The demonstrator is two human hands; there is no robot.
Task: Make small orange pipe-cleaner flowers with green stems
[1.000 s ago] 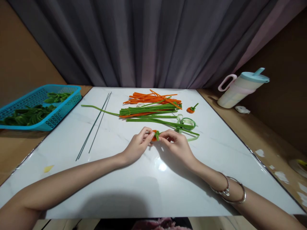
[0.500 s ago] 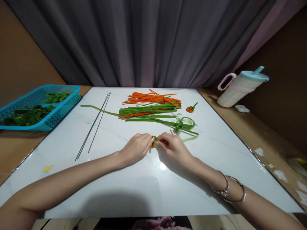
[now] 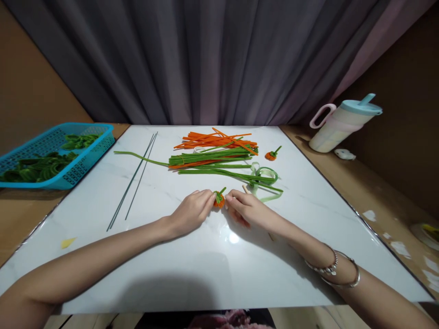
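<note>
Pinched in the fingertips of my left hand is a small orange pumpkin made of pipe cleaner, with green on top and a short green stem pointing up and right. My right hand is just to its right, fingers curled with thumb and forefinger close together; whether anything is between them is hidden. A thin pale wooden stick shows beyond that hand, and I cannot tell if the hand holds it. Farther back to the right lies a similar orange pumpkin with a green stem.
Orange pipe cleaners, green pipe cleaners and a roll of green tape lie beyond my hands. Dark green wires are on the left. A blue basket holds green pieces. A tumbler stands at right.
The pumpkin has turned in my left fingers, so its green top and stem now show. My right fingertips have drawn slightly away from it.
</note>
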